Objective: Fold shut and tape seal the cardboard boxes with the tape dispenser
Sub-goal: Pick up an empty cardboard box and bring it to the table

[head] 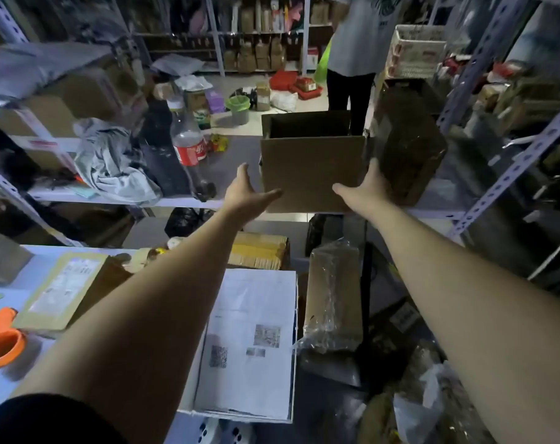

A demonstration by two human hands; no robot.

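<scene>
An open-topped brown cardboard box (310,168) stands on the grey shelf (227,168) ahead of me, its flaps up. My left hand (246,193) reaches to the box's lower left corner, fingers straight and touching the front face, thumb raised. My right hand (365,187) lies against the box's right edge, thumb across the front and fingers straight up the side. An orange tape dispenser (3,342) sits on the white table at the lower left, far from both hands.
A cola bottle (189,145) and crumpled grey cloth (112,161) stand left of the box, a dark package (407,145) right of it. A person (355,49) stands beyond the shelf. A labelled flat parcel (64,290) and a white printed box (253,344) lie below.
</scene>
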